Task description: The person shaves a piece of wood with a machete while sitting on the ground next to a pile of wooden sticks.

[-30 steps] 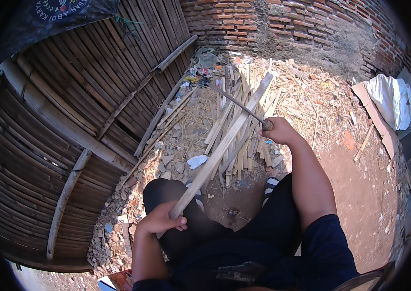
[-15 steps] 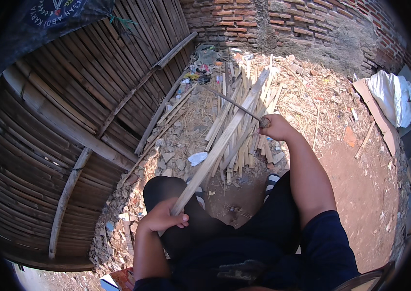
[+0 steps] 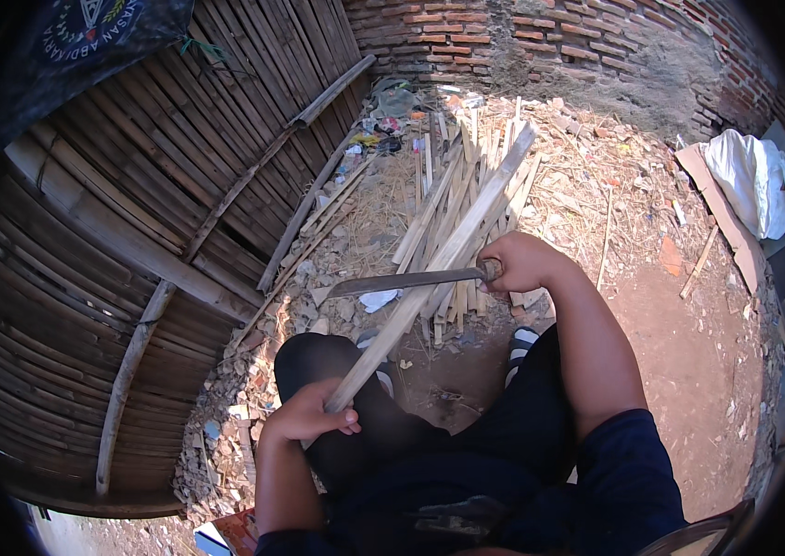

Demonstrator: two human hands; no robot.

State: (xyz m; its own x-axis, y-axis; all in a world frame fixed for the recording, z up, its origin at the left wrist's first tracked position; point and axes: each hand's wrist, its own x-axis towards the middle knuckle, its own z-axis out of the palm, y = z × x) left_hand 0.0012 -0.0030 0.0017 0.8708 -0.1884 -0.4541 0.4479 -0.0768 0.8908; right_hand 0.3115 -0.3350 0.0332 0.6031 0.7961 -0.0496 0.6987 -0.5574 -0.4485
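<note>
My left hand (image 3: pixel 316 413), by my left knee, is closed round the near end of a long pale wooden strip (image 3: pixel 423 289). The strip slants up and away to the right, over a pile of similar strips (image 3: pixel 433 225). In my right hand (image 3: pixel 519 262) is the handle of a machete (image 3: pixel 408 282). Its long dark blade lies crosswise over the held strip, tip pointing left. Whether the edge touches the wood I cannot tell. A small white scrap (image 3: pixel 378 300) on the ground shows just below the blade.
A bamboo slat wall (image 3: pixel 124 222) runs along the left, and a brick wall (image 3: pixel 587 51) closes the far side. Rubble and straw cover the ground. At right, a white sack (image 3: pixel 752 185) rests by a brown board (image 3: pixel 719 218). My sandalled feet flank the pile's near end.
My right hand has come nearer and slightly left. The machete has swung from pointing up-left to lying nearly level across the strip, whose far end sits a little lower and further right.
</note>
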